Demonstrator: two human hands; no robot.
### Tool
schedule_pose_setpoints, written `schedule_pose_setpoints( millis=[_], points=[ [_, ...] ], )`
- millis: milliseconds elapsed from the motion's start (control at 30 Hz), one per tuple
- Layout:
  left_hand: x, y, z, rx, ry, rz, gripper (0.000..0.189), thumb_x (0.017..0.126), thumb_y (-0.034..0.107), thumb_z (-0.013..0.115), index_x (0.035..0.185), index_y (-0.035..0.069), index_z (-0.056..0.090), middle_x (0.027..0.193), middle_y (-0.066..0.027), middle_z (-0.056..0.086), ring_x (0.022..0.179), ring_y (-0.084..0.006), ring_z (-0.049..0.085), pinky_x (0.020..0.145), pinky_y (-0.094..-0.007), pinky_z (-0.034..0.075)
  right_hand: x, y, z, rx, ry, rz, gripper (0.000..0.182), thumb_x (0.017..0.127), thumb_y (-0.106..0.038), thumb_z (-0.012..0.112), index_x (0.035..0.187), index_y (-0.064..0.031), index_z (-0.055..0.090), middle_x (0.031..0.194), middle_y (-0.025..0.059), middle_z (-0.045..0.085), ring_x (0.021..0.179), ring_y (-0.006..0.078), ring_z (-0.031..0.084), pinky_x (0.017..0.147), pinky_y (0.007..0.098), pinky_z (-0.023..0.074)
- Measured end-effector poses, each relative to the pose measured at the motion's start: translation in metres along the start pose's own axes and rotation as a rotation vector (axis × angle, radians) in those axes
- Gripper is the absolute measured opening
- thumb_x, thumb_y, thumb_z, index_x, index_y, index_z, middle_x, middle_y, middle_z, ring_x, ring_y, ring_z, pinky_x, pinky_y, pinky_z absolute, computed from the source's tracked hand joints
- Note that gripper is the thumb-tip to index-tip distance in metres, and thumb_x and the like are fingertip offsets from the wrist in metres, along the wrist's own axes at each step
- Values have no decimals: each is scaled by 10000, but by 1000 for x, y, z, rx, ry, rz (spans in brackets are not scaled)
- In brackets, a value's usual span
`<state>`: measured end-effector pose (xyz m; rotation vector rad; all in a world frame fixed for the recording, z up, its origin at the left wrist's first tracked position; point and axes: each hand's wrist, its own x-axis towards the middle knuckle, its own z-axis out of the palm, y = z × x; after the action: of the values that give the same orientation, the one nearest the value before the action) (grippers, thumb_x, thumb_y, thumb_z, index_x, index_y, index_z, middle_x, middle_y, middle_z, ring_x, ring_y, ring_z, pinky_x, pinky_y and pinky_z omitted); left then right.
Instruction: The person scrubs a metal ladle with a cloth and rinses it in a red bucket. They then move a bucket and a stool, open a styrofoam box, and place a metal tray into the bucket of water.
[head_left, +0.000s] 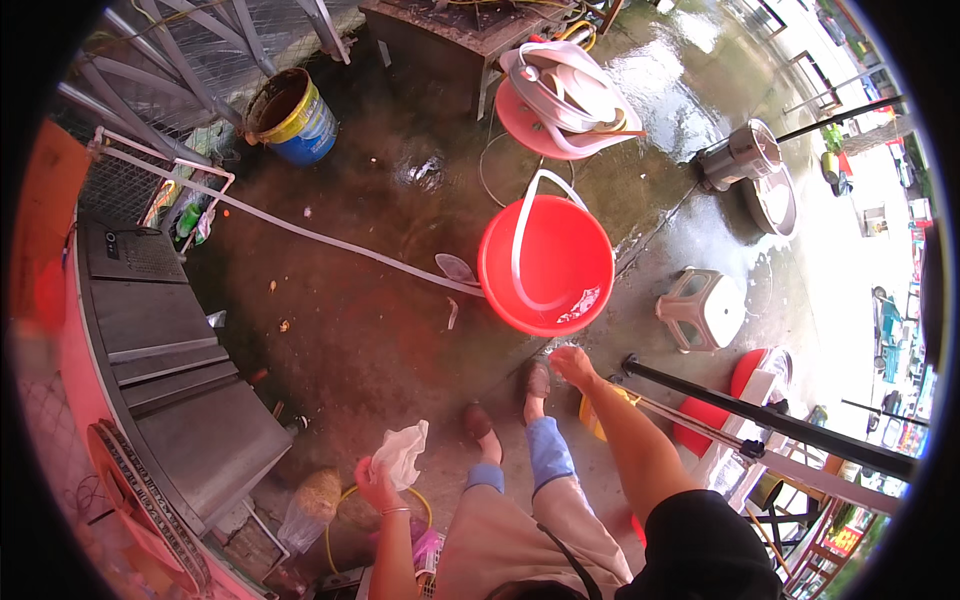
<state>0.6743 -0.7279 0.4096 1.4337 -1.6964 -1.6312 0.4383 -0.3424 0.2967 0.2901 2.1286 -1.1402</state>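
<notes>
My left hand (379, 487) holds a crumpled white cloth (401, 454), possibly a thin bag, at the lower middle of the view. Just below the near rim of a red plastic basin (500, 240) is my right hand (574, 366), apart from it as far as I can tell. Nothing shows in that hand, and its fingers are too blurred to make out. A pale hose (517, 240) loops over the far rim into the basin. Some shiny water or clear film (581, 304) shows inside at the right.
A pink basin (517, 120) piled with white dishes stands behind. To the right are a plastic stool (724, 311) and a black pole (750, 412). A metal counter (187, 405) lines the left, with a blue-yellow bucket (311, 135) farther back. Another hose (322, 225) crosses the wet floor.
</notes>
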Motion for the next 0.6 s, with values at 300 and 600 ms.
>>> schedule_pose_setpoints(
  millis=[300, 600],
  points=[
    [-14, -30, -35, 217, 205, -119, 231, 745, 63, 556, 960, -21, 561, 897, -80, 595, 822, -174, 574, 761, -296, 491, 157, -31, 32, -235, 96, -224, 177, 791, -182, 592, 924, -81, 649, 915, 142, 671, 893, 358, 641, 776, 461, 513],
    [-48, -99, -19, 360, 183, -109, 277, 656, 12, 538, 925, -12, 599, 889, -64, 587, 805, -176, 553, 777, -297, 463, 254, -45, 26, 502, 174, 75, 562, 863, -63, 590, 1353, -60, 314, 1239, 206, 499, 865, 266, 656, 626, 365, 563]
  ],
)
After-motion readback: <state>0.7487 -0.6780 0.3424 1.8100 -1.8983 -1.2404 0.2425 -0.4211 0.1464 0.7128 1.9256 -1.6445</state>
